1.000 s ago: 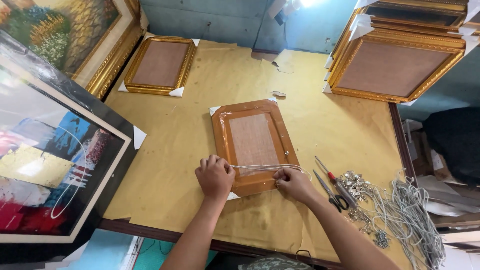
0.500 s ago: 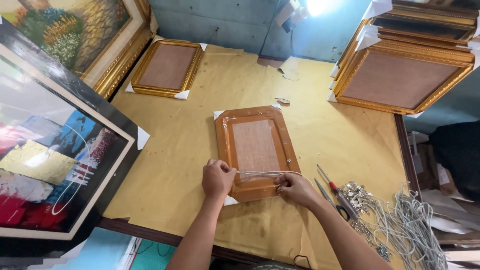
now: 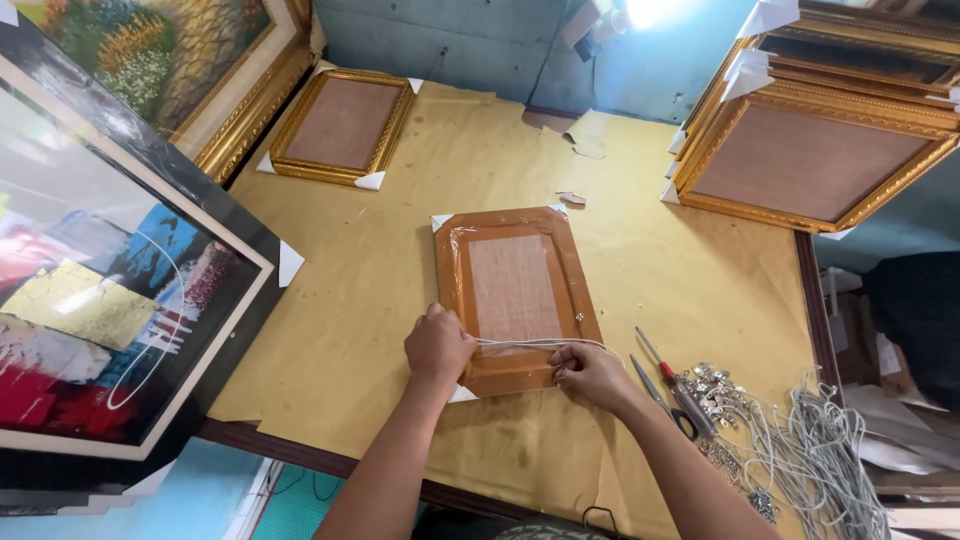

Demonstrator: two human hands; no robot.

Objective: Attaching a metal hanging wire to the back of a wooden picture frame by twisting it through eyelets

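Head view looks down on a counter covered in brown paper. At far left leans a big abstract painting; gold frames are stacked far right, and another gold frame lies far left. A brown frame lies face down at the centre, near the edge. Across its near end runs a white cord. Left hand pinches one end at the frame's left side; right hand pinches the other. Right of them lie a cord bundle, scissors and a screwdriver.
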